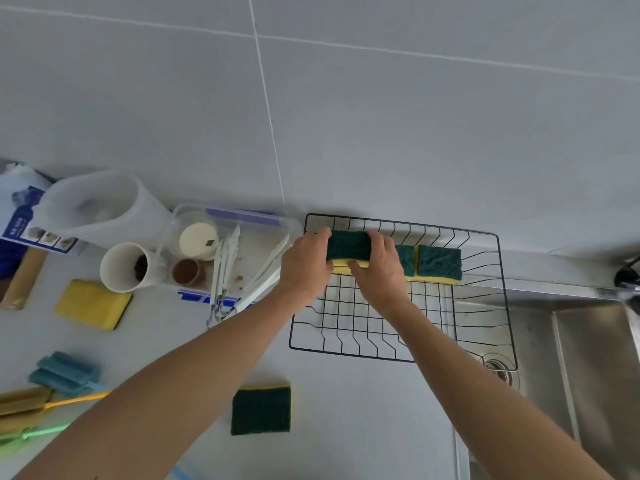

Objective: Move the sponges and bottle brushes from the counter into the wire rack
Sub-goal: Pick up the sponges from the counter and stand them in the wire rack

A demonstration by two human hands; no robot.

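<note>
A black wire rack (485,341) sits on the counter, partly over the sink. Both hands hold one green-and-yellow sponge (348,249) at the rack's far left: my left hand (306,268) grips its left end, my right hand (379,268) its right end. Two more sponges stand along the rack's far side, one (407,259) partly hidden by my right hand, the other (440,261) further right. On the counter lie a sponge green side up (260,410) and a sponge yellow side up (91,303). Bottle brushes, blue (64,374), yellow (24,401) and green (20,436), lie at the lower left.
A clear plastic tray (256,220) with white tongs, a jar and small cups stands left of the rack. A white cup (119,268) and a clear jug (100,206) stand further left. The steel sink (588,358) with its drain is on the right, the faucet (628,277) at the right edge.
</note>
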